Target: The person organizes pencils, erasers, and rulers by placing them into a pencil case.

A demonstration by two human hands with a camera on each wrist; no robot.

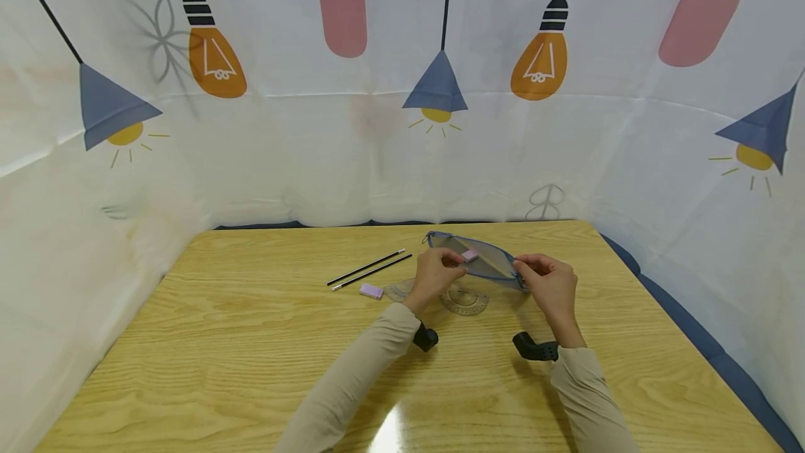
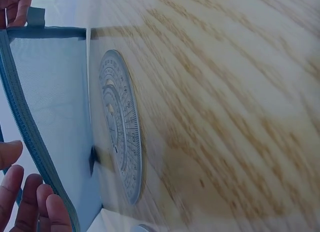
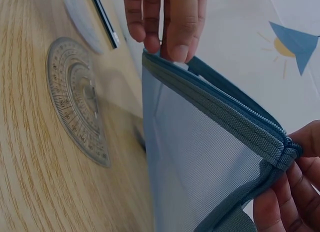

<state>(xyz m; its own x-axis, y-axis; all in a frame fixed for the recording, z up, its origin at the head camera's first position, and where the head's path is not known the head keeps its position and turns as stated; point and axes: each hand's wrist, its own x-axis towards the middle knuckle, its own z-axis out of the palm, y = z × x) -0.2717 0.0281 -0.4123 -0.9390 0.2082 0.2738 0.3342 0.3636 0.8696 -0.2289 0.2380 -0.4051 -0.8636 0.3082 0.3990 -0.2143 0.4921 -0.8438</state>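
Observation:
My right hand (image 1: 552,285) pinches the zipper end of a blue-edged mesh pouch (image 3: 195,147), whose mouth stands open. At the pouch mouth, my left hand (image 1: 434,272) holds a small pink eraser (image 1: 469,255) at its fingertips. The left wrist view shows those fingers (image 2: 30,197) by the zipper edge, with the eraser out of sight. In the right wrist view only a pale bit shows under the left fingertips. A clear protractor (image 1: 465,300) lies on the table just in front of the pouch.
Left of the pouch lie two dark pencils (image 1: 367,266), a second pink eraser (image 1: 372,291) and another clear protractor (image 1: 398,290), partly behind my left hand. The wooden table (image 1: 207,341) meets a printed cloth (image 1: 314,159) at the back and sides.

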